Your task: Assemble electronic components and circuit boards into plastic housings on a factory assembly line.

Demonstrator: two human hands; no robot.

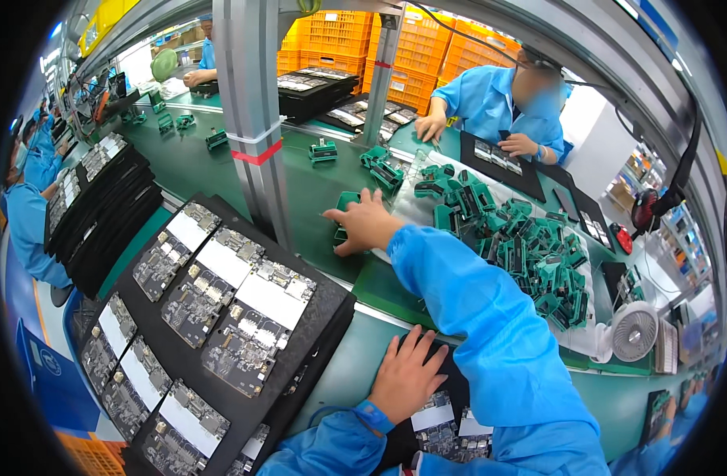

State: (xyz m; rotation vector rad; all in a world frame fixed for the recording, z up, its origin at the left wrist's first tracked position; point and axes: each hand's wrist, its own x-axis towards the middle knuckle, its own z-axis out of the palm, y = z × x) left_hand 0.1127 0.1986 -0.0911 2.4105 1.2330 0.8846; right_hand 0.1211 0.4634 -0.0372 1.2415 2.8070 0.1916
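Note:
My right hand (370,224) reaches across to the far side, its fingers and thumb spread around a green plastic fixture (347,200) on the dark green belt (300,190). The hand hides part of that fixture. Close to me, my left hand (407,376) lies with outstretched fingers at the edge of a black tray (457,382). Circuit boards (436,438) with white patches sit in this tray, partly covered by my right sleeve. To the left stands a stack of black trays (316,349), the top one bearing several circuit boards (256,333).
A heap of green fixtures (530,254) covers a white sheet (590,317) on the right. A metal post (256,119) rises beyond the tray stack. Across the belt a co-worker in blue (490,95) handles boards on a black tray (530,186). A small white fan (634,332) stands at right.

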